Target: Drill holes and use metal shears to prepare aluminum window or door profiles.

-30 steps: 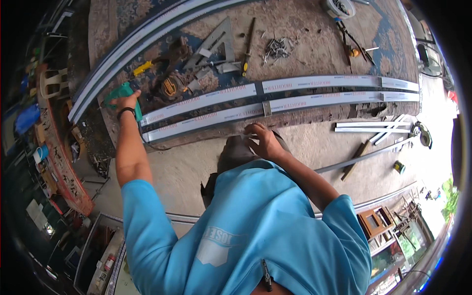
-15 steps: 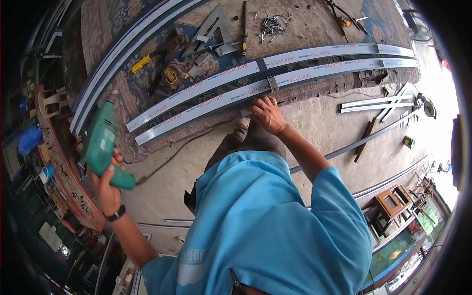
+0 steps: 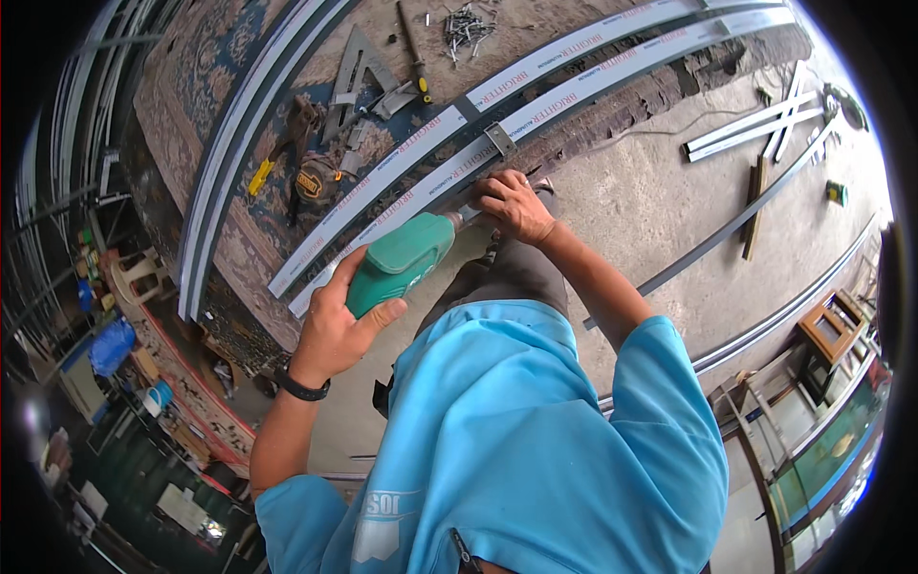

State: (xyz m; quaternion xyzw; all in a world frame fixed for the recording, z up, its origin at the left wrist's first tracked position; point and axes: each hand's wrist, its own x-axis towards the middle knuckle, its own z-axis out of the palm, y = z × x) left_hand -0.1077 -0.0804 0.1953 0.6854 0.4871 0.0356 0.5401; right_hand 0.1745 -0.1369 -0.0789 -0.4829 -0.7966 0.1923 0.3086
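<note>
My left hand (image 3: 344,320) is wrapped around a green power drill (image 3: 406,253), its front end directed right at my right hand. The curled fingers of my right hand (image 3: 516,204) are closed at the near edge of the aluminium profile (image 3: 574,96); whatever they grip is hidden. Around the drill tip, the fingers and the drill body cover the details. Just beyond my right hand, a small metal bracket (image 3: 499,140) sits across the near profile. A second, parallel aluminium profile (image 3: 516,78) lies behind it, both bearing white film.
On the carpeted bench lie a metal square (image 3: 359,81), a screwdriver (image 3: 416,57), a pile of rivets (image 3: 469,31), a tape measure (image 3: 314,182) and a yellow-handled tool (image 3: 260,177). More long profiles (image 3: 225,134) stretch along the left. Cut profiles (image 3: 755,129) rest on the floor at right.
The drill in my left hand has swung right, from beyond the profiles' left end to beside my right hand. The view has turned, shifting the bench. My right hand stays by the profile edge.
</note>
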